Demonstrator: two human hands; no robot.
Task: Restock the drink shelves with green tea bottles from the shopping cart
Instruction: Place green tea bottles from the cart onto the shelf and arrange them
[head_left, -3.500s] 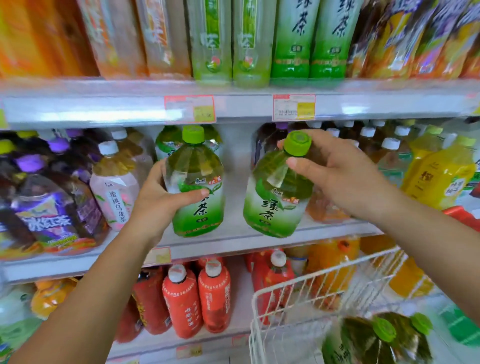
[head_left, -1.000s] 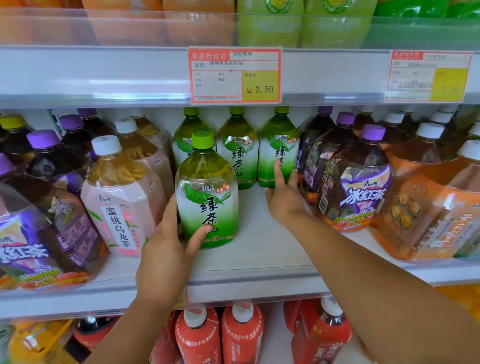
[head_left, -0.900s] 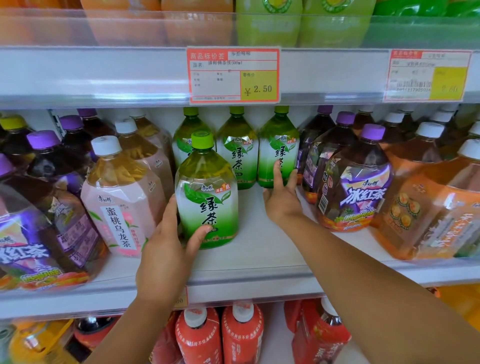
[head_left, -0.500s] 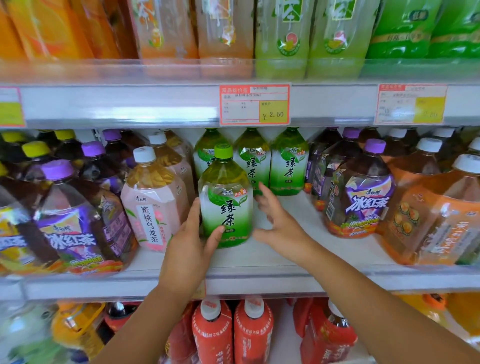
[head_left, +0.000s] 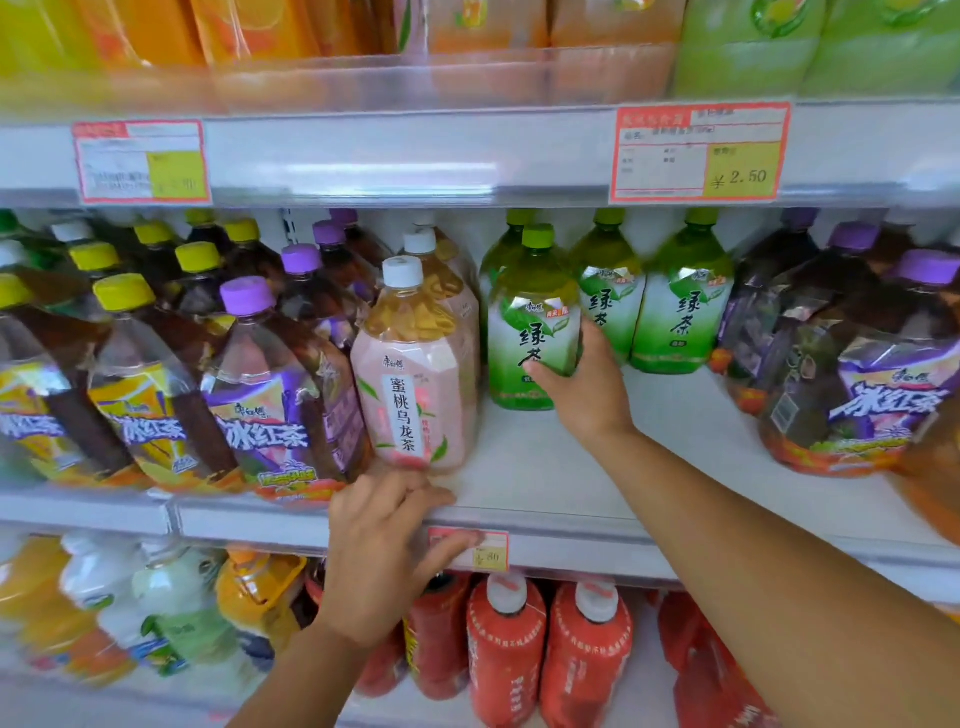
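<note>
Our right hand (head_left: 584, 387) has its grip wrapped round the lower right side of the front green tea bottle (head_left: 535, 332), thumb across the label, fingers hidden behind it. The bottle stands upright on the middle shelf (head_left: 545, 483), just beside the pink peach oolong bottle (head_left: 415, 374) on its left and in front of another green bottle in the back row. Our left hand (head_left: 384, 551) holds nothing; its fingers lie loosely curled at the shelf's front edge, near the small price tag (head_left: 475, 551).

To do this step well, we would slide the bottle straight back with its base flat on the shelf, pushing low so it does not tip, until it sits in its own lane with the label facing out. The two green tea bottles (head_left: 680, 306) to the right mark the row to line up with. The cart is out of view, so how many remain we cannot tell.
</note>
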